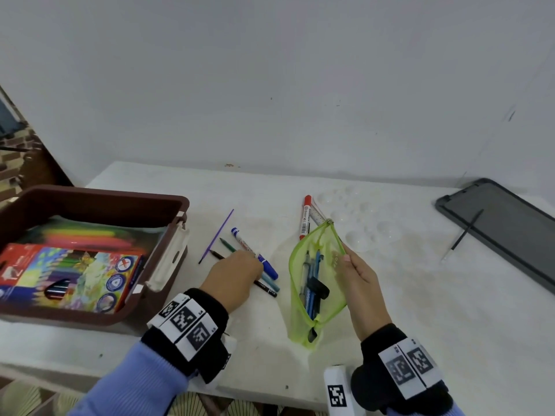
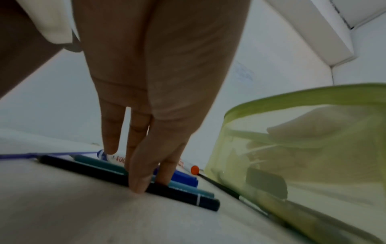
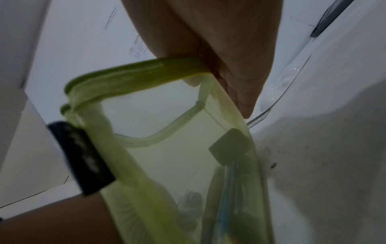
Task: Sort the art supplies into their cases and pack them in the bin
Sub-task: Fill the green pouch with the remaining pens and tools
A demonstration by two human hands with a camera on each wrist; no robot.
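The left hand (image 1: 231,274) reaches down with straight fingers (image 2: 137,181), their tips touching a black pen (image 2: 188,196) and a teal pen (image 2: 98,162) on the white table (image 1: 420,295). A blue-capped white marker (image 1: 250,247) lies alongside, its red lettering unreadable. The right hand (image 1: 359,271) pinches the rim of the lime-green mesh pouch (image 1: 297,274), which stands open and holds blue and grey pens. A brown plastic bin (image 1: 168,202) sits to the left. A wall sheet (image 3: 110,18) reads "LIVING ROOM 2".

Light-blue ribbed sleeves (image 1: 135,382), black wrist straps (image 1: 210,304) bearing white square-coded tags (image 1: 183,319).
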